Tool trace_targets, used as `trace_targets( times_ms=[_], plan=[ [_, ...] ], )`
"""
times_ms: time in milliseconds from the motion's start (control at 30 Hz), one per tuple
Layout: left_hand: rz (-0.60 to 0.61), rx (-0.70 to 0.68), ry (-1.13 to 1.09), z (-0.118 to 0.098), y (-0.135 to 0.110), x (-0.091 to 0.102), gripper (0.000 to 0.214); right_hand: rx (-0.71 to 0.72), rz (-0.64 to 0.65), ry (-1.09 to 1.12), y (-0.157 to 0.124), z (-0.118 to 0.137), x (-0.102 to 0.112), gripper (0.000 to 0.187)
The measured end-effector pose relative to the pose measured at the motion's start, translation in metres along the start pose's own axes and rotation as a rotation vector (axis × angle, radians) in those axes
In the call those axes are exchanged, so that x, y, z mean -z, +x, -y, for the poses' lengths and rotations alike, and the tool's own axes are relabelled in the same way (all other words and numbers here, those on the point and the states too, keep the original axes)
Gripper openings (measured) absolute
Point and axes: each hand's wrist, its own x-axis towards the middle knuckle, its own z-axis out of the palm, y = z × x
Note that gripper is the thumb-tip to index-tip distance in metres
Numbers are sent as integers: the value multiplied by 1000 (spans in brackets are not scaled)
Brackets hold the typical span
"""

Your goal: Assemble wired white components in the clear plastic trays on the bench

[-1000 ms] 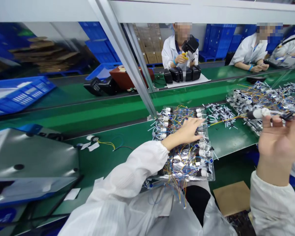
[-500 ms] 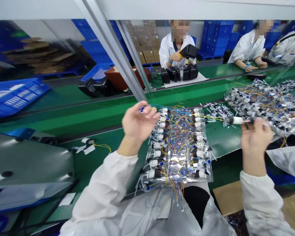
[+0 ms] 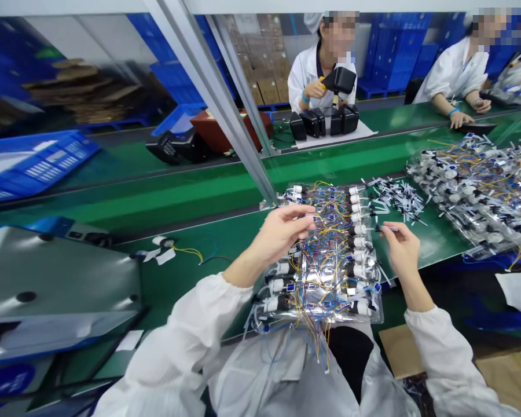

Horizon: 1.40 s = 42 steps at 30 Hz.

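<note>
In front of me lies a clear plastic tray (image 3: 378, 315) holding two columns of small white-and-black cylinders that look like mini motors or pumps. Yellow, blue and red wires and small blue boards tangle down its middle. My left hand (image 3: 282, 236) is over the tray's upper left part, fingers drawn together; what they pinch, if anything, is too small to make out. At the right edge of the tray, my right hand (image 3: 403, 248) pinches a small black-and-white tube piece (image 3: 379, 228), beside the end of one white-and-black cylinder (image 3: 359, 230).
Loose black-and-white tube pieces (image 3: 399, 198) lie in a pile right of the tray. Stacked filled trays (image 3: 469, 197) stand farther right. A single wired cylinder (image 3: 161, 241) lies left, near a grey metal case (image 3: 61, 284). A metal post (image 3: 226, 110) rises beyond. Co-workers sit across the belt.
Both hands have moved inward to the tray, the left rightward and down, the right leftward. The white-and-black cylinder held out by the right hand is now down at the tray's right column.
</note>
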Motion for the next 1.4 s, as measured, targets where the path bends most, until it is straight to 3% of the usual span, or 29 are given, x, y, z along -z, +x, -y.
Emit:
trace_targets(
  times_ms=[233, 433, 567, 833, 1167, 1400],
  plan=[
    [103, -13, 168, 56, 37, -46, 36, 72, 75, 237, 5, 29, -26, 14],
    [82, -17, 124, 80, 47, -49, 44, 95, 255, 187, 5, 44, -42, 8],
    [95, -57, 138, 81, 46, -47, 42, 134, 311, 166, 2, 45, -48, 3],
    [105, -146, 321, 76, 43, -46, 34, 41, 234, 193, -3, 42, -55, 7],
    [177, -460, 719, 69, 37, -41, 11, 18, 278, 148, -6, 36, -49, 8],
    [185, -451, 695, 72, 39, -38, 15, -6, 346, 69, -4, 41, -48, 5]
  ],
)
